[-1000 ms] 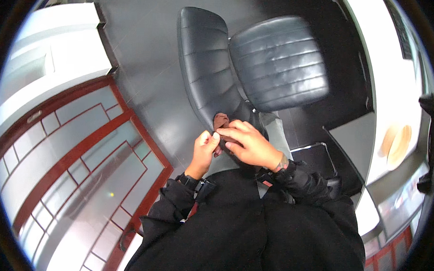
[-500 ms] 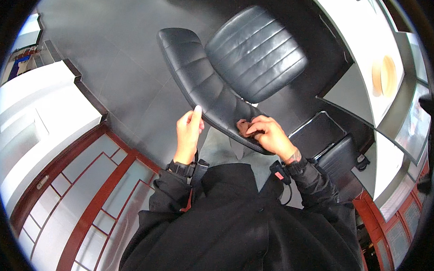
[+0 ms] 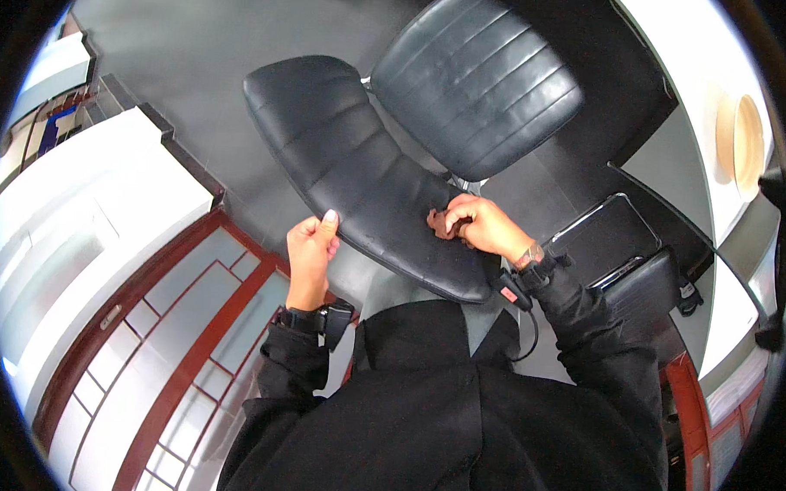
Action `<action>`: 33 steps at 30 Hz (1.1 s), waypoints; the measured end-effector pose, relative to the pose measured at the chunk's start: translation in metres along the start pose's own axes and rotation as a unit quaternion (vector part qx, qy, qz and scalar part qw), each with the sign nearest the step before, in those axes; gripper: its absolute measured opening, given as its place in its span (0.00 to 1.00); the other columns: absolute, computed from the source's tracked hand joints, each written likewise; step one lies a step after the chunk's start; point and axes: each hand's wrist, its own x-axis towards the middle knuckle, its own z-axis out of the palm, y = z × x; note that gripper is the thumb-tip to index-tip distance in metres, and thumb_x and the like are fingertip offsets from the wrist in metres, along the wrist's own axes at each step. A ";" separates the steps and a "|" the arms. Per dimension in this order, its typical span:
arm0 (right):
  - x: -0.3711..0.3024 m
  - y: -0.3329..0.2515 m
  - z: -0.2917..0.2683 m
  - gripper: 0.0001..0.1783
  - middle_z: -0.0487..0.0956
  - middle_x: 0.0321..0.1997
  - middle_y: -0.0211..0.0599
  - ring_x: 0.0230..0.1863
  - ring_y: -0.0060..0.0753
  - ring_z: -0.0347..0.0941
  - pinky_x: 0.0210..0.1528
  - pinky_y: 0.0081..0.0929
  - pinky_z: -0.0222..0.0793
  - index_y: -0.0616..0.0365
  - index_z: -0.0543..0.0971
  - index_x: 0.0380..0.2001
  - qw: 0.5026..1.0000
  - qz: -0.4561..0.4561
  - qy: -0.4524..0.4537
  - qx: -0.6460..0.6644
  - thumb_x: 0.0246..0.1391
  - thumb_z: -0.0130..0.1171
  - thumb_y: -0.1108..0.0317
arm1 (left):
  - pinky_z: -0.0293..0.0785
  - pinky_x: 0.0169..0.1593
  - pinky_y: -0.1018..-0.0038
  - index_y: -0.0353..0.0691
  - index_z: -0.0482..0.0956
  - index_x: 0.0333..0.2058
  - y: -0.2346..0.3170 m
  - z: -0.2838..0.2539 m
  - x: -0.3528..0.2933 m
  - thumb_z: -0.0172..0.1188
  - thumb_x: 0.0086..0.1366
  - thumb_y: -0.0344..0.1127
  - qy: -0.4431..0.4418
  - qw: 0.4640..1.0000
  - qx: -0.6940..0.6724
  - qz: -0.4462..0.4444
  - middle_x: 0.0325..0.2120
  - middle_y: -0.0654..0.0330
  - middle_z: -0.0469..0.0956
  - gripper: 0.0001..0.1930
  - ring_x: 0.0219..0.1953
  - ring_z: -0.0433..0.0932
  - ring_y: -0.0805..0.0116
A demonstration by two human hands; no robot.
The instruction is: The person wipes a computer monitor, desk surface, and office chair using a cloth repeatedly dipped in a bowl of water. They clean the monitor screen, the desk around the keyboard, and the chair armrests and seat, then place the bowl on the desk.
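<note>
A black padded chair backrest (image 3: 327, 139) with stitched ribs lies in front of me, its curved edge toward my body. Beyond it is the chair's seat (image 3: 476, 84), ribbed and glossy. My left hand (image 3: 308, 255) is at the backrest's near left edge, thumb against the rim and fingers curled at it. Pinched in my right hand (image 3: 489, 227) is a small brown cloth (image 3: 443, 224), pressed on the right part of the backrest. My right fingertips are partly hidden behind the hand and cloth.
A white desk (image 3: 707, 66) bearing a round wooden object (image 3: 741, 145) curves along the right. Below it stands another black chair (image 3: 638, 289) with a metal frame. Red-framed glazed doors (image 3: 181, 359) are at lower left, beneath a white counter (image 3: 110, 175). The floor (image 3: 199, 92) is dark grey tile.
The backrest's face is tilted more into view, its near edge closer to me. My left hand has shifted left and down with the rim. The right hand and cloth are farther from that edge.
</note>
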 end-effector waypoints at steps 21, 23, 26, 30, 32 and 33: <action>-0.011 0.000 -0.020 0.14 0.73 0.40 0.36 0.40 0.35 0.74 0.40 0.29 0.72 0.58 0.76 0.41 0.986 -0.029 -0.153 0.054 0.49 0.54 0.78 | 0.52 0.18 0.82 0.46 0.63 0.14 0.007 0.005 -0.005 0.58 0.62 0.41 0.033 0.998 0.026 -0.047 0.11 0.69 0.63 0.20 0.13 0.59 0.80; -0.029 -0.027 -0.014 0.14 0.73 0.40 0.38 0.40 0.36 0.74 0.40 0.30 0.72 0.57 0.77 0.41 0.982 -0.057 -0.177 0.044 0.49 0.54 0.79 | 0.53 0.18 0.82 0.45 0.65 0.14 0.006 0.003 -0.004 0.59 0.61 0.42 0.035 0.998 0.019 -0.052 0.11 0.68 0.64 0.19 0.13 0.60 0.80; -0.045 -0.060 -0.002 0.14 0.72 0.40 0.35 0.42 0.40 0.71 0.45 0.33 0.67 0.55 0.77 0.38 0.975 -0.124 -0.172 -0.068 0.45 0.55 0.78 | 0.54 0.19 0.82 0.45 0.66 0.14 0.005 -0.002 -0.002 0.60 0.61 0.42 0.014 0.998 0.019 -0.052 0.11 0.67 0.65 0.19 0.13 0.61 0.80; -0.075 -0.080 -0.001 0.13 0.73 0.39 0.31 0.42 0.39 0.69 0.46 0.32 0.63 0.51 0.78 0.34 0.964 -0.128 -0.208 -0.109 0.42 0.55 0.77 | 0.56 0.19 0.81 0.43 0.67 0.14 0.003 -0.007 0.005 0.60 0.60 0.43 -0.020 0.998 0.002 -0.056 0.11 0.66 0.67 0.19 0.13 0.62 0.79; -0.090 -0.085 -0.008 0.11 0.73 0.37 0.30 0.43 0.39 0.69 0.46 0.33 0.64 0.52 0.78 0.31 0.959 -0.106 -0.252 -0.077 0.41 0.54 0.76 | 0.56 0.19 0.80 0.43 0.67 0.14 0.003 -0.009 0.005 0.60 0.60 0.42 -0.032 0.998 0.013 -0.056 0.11 0.65 0.67 0.19 0.13 0.62 0.78; -0.096 -0.089 -0.011 0.13 0.75 0.39 0.33 0.46 0.41 0.70 0.48 0.33 0.65 0.52 0.79 0.34 0.954 -0.037 -0.294 -0.037 0.40 0.55 0.73 | 0.56 0.19 0.80 0.42 0.67 0.14 0.004 -0.010 0.006 0.60 0.60 0.42 -0.039 0.998 0.021 -0.052 0.11 0.65 0.68 0.19 0.13 0.62 0.78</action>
